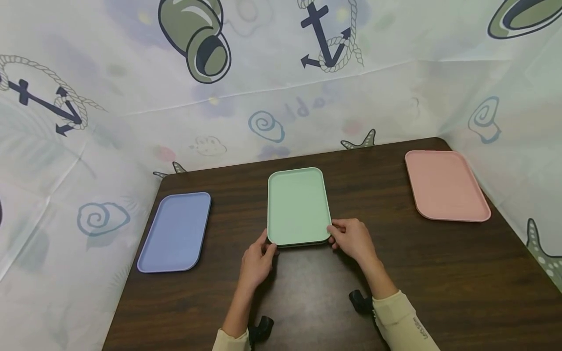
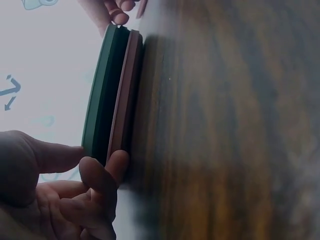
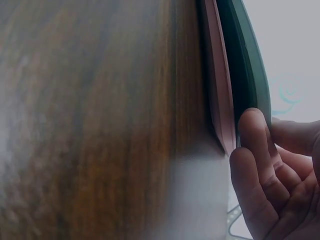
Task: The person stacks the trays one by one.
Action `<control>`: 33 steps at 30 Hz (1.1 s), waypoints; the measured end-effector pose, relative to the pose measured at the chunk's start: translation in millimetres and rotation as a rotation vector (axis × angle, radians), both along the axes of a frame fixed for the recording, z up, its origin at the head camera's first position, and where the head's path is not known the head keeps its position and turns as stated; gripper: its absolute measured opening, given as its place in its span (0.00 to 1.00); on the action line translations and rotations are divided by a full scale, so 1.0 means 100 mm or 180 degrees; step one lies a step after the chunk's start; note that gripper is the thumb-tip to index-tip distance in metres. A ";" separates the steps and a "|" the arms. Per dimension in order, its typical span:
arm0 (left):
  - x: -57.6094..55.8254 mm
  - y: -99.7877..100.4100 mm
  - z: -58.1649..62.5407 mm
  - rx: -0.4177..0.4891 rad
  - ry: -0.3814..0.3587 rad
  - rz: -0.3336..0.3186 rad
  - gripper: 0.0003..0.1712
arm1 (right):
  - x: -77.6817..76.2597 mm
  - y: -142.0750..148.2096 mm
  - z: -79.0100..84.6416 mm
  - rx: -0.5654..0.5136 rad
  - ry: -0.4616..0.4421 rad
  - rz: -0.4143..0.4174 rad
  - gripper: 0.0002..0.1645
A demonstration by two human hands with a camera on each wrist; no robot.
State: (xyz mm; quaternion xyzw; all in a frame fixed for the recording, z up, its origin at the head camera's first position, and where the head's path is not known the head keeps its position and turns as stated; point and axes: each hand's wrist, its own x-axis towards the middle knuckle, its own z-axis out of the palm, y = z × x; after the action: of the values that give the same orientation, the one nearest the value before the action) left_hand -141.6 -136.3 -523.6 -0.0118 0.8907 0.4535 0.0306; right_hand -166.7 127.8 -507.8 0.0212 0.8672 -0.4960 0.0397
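Observation:
A light green rectangular tray (image 1: 298, 207) is in the middle of the table. My left hand (image 1: 256, 262) pinches its near left corner, thumb on the rim and fingers curled below. At the near right corner, my right hand (image 1: 351, 238) grips the same tray between thumb and fingers. Under the green tray lies a pinkish tray (image 2: 125, 95), seen edge-on in both wrist views and hidden from above. A narrow dark gap separates the two rims. One left fingertip (image 2: 119, 162) is at the pinkish tray's edge.
A blue tray (image 1: 175, 234) lies to the left, and a pink tray (image 1: 448, 185) lies at the far right of the dark wood table (image 1: 307, 302). Printed white sheeting (image 1: 219, 126) hangs behind the table and along its sides.

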 end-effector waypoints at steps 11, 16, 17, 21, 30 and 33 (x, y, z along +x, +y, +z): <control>0.07 0.04 -0.04 0.0335 -0.0287 0.0092 0.36 | 0.01 0.02 -0.03 -0.0111 -0.0074 0.0049 0.26; 0.11 0.04 -0.06 0.0415 -0.0290 0.0170 0.36 | 0.03 0.05 -0.04 -0.0212 -0.0163 0.0091 0.28; 0.13 0.04 -0.07 0.0440 -0.0289 0.0185 0.35 | 0.04 0.06 -0.04 -0.0243 -0.0175 0.0095 0.28; 0.21 0.08 -0.08 0.0574 -0.0299 0.0304 0.35 | 0.07 0.15 -0.04 -0.0308 -0.0238 0.0086 0.28; 0.48 0.37 0.07 0.0234 -0.0295 0.0618 0.29 | 0.17 0.69 -0.02 -0.0590 -0.0242 -0.0292 0.30; 0.53 0.48 0.15 0.0010 -0.0113 0.0397 0.19 | 0.21 0.97 -0.02 -0.0649 -0.0172 -0.0513 0.32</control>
State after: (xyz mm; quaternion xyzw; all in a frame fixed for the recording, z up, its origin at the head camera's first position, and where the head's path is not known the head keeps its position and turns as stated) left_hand -88.7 -88.3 -508.2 -0.0754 0.8868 0.4557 0.0181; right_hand -145.9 224.7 -509.4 0.1000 0.8063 -0.5824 0.0251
